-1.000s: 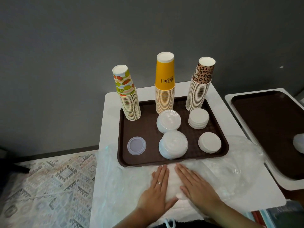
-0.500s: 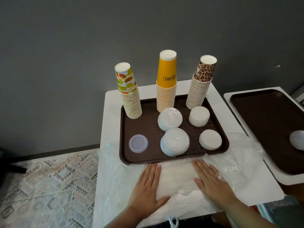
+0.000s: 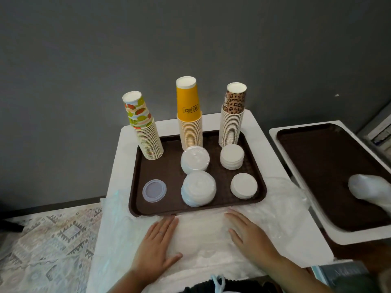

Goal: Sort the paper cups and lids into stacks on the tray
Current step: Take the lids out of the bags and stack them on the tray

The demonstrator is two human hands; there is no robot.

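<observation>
In the head view, both hands, left (image 3: 155, 248) and right (image 3: 251, 237), lay flat with straight fingers on plastic wrap (image 3: 203, 240) before the tray (image 3: 135, 182) of stacked cups (image 3: 190, 127) and lids (image 3: 198, 188) (wrap under the tray, seemingly); tugging it could topple the tall stacks.

Crinkled clear plastic sheeting (image 3: 281, 199) covers the white table (image 3: 257, 132); a patterned rug (image 3: 48, 235) lies below a grey wall (image 3: 84, 49).
</observation>
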